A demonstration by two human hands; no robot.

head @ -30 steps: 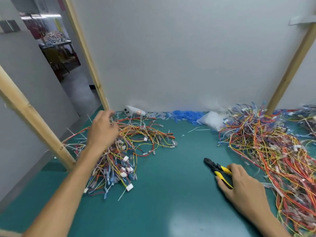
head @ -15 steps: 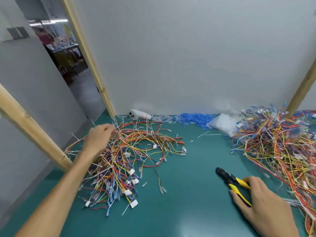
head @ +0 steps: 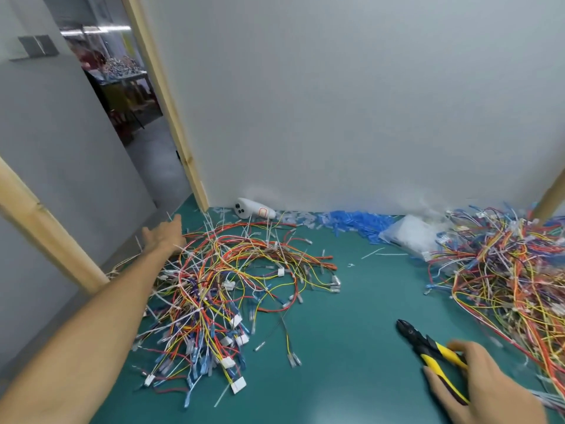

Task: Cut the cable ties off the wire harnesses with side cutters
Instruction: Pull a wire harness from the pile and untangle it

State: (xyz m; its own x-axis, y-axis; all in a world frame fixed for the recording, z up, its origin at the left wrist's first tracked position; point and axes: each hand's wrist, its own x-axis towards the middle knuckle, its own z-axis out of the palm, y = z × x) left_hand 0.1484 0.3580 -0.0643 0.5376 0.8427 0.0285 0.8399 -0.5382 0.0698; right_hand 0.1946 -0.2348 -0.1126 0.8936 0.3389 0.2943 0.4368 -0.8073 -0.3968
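Wire harnesses (head: 232, 289) in 2 piles; left hand (head: 165, 235) outstretched, empty; right hand (head: 489, 384) curled round 1 side cutters (head: 428, 347).

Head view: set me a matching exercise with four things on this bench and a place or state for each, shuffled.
1 side cutters
2 left hand
3 white remote
4 blue scraps

A heaped along the wall's foot
B fingers straight, at the wire pile's far edge
C gripped by the right hand
D lying beside the wooden post

Pairs: 1-C, 2-B, 3-D, 4-A.
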